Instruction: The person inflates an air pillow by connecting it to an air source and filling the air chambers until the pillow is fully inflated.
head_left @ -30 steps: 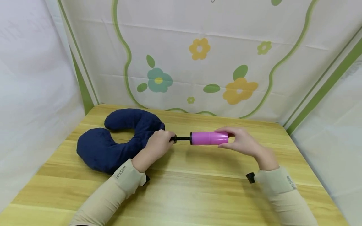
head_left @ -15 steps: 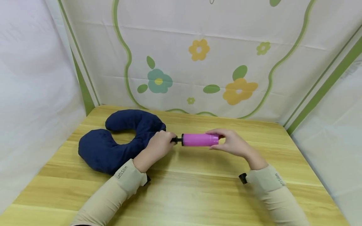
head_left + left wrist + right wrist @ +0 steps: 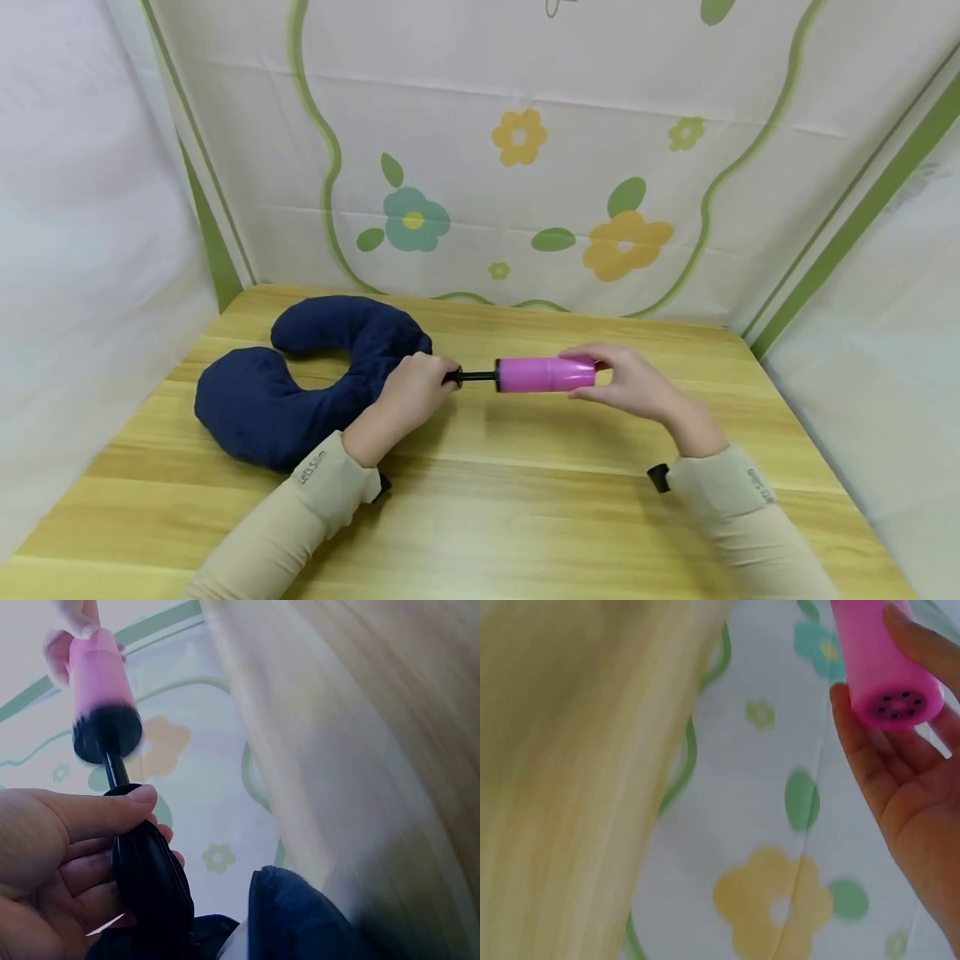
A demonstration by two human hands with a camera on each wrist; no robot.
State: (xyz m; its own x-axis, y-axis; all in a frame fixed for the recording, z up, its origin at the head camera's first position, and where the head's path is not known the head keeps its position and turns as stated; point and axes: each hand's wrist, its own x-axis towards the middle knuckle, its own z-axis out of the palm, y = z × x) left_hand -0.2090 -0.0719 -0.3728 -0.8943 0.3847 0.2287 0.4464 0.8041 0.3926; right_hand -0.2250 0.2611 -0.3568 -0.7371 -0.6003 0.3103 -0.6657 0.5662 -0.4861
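A pink hand pump [image 3: 536, 375] lies level between my two hands, with a stretch of its black rod [image 3: 477, 377] showing. My right hand [image 3: 626, 382] grips the pump's pink barrel near its end, thumb on one side and fingers on the other. In the right wrist view the barrel's end face [image 3: 900, 706] shows a ring of small dark holes. My left hand [image 3: 416, 387] holds the black end piece [image 3: 150, 870] of the pump, its thumb across the top. That hand is right at the edge of a navy U-shaped neck pillow [image 3: 277, 400], hiding where the pump meets it.
A wooden table [image 3: 480, 517] lies under everything. Behind it hangs a white curtain [image 3: 465, 183] printed with flowers, and white cloth walls stand at left and right. Black wrist cameras sit on both sleeves.
The right hand pushed the barrel left toward the left hand, shortening the visible rod, then drew it back right partway. The left hand keeps its grip near the pillow.
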